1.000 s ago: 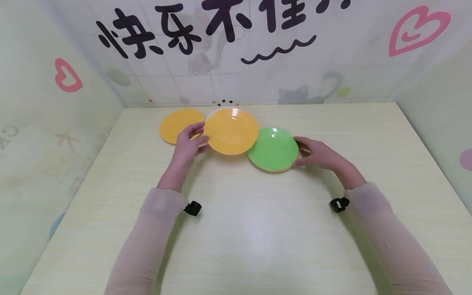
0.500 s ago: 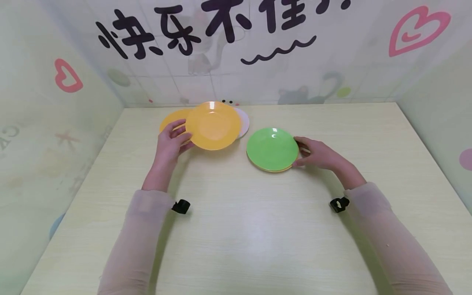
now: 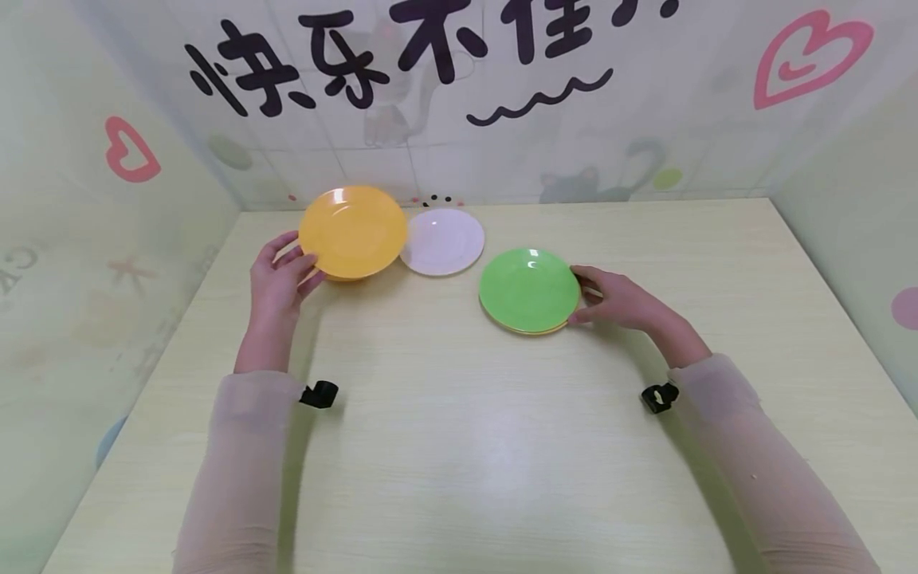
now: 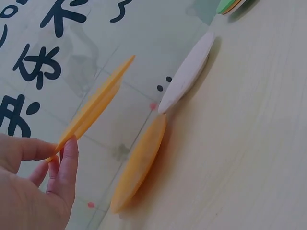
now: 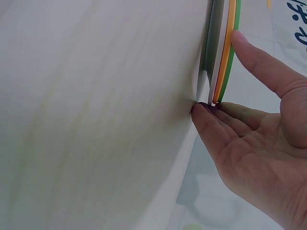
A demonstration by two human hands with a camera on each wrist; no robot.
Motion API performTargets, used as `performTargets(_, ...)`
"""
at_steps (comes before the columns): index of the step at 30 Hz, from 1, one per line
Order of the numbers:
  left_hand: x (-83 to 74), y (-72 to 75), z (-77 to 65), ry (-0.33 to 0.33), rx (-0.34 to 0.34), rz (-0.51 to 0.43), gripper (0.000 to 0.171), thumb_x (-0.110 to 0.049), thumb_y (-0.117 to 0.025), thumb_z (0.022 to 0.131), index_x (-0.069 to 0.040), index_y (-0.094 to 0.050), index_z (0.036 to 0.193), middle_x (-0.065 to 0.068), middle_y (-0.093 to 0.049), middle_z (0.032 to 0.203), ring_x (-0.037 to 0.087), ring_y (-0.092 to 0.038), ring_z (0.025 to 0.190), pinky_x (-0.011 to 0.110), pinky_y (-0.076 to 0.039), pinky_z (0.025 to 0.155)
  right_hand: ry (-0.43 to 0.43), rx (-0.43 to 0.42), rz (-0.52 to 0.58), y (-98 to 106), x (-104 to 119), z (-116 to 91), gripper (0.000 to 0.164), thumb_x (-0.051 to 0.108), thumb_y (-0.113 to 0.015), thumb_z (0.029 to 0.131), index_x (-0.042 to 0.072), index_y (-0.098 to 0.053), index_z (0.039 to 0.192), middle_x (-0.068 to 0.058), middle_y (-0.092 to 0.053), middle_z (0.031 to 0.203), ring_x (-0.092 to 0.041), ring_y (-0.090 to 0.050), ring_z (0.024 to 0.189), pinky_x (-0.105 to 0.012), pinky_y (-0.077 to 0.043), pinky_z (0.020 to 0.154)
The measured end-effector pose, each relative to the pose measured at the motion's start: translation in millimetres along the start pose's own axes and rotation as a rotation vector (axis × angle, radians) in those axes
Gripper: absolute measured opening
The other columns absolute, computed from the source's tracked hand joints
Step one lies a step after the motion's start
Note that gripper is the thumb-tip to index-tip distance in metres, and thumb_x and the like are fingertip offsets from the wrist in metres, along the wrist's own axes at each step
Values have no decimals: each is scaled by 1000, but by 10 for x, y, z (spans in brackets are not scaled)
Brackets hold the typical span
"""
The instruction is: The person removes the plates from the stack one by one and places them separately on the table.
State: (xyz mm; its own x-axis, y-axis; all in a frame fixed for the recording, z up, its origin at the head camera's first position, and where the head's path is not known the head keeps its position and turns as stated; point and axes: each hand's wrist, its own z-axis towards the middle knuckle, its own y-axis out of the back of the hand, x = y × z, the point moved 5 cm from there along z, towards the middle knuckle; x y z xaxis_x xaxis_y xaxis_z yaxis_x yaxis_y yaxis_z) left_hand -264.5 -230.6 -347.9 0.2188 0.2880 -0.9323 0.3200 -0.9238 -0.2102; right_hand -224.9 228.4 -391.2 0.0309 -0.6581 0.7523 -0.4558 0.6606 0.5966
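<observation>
My left hand (image 3: 276, 283) pinches the left rim of an orange plate (image 3: 353, 231). In the left wrist view that plate, seen nearly edge-on, hangs well above a second orange plate (image 4: 139, 167) lying on the table. From the head view the held plate covers almost all of the lower one. A white plate (image 3: 443, 241) lies just to their right. My right hand (image 3: 613, 296) holds the right edge of a small stack of plates, with a green plate (image 3: 529, 290) on top. Below the green rim, the right wrist view shows an orange plate (image 5: 231, 24) and a pale one. My right thumb touches the rims.
The pale wooden table (image 3: 488, 446) ends at a back wall (image 3: 502, 159) printed with black characters and drawings. Side walls stand at left and right. Black straps (image 3: 319, 395) show at both wrists.
My left hand has carried the orange plate leftward, from beside the green plate to above the other orange plate, uncovering the white plate. My right hand has stayed on its stack.
</observation>
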Motion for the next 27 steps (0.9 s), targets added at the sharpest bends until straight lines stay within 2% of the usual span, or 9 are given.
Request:
performTargets(2, -16, 84, 20, 1, -24, -18, 52, 1, -66, 92, -21, -49, 136, 0, -53, 115, 10, -69, 90, 21, -63, 74, 1, -2, -1, 0, -3, -4, 92, 15, -77, 87, -8, -19, 155, -26, -22, 162, -42, -26, 149, -49, -32, 123)
performTargets(11, -27, 516, 178, 22, -129, -230, 50, 9, -68, 87, -21, -53, 124, 1, -55, 113, 14, -73, 83, 26, -65, 71, 0, -7, -9, -9, -4, -10, 92, 14, -77, 87, -8, -18, 155, -26, -21, 163, -42, -26, 150, -49, -31, 123)
performTargets(21, 27, 770, 239, 60, -242, -273, 54, 11, -63, 90, -24, -47, 129, -1, -52, 115, 13, -71, 80, 26, -65, 68, -1, -17, -29, 2, -10, -16, 92, 15, -77, 87, -7, -20, 155, -26, -23, 162, -42, -27, 149, -50, -31, 124)
performTargets(27, 74, 864, 278, 80, -288, -253, 59, 10, -60, 92, -26, -40, 133, -3, -47, 117, 11, -66, 89, 25, -64, 72, 2, -18, -29, 6, -12, -12, 92, 16, -77, 87, -7, -21, 155, -25, -24, 162, -42, -28, 149, -49, -31, 123)
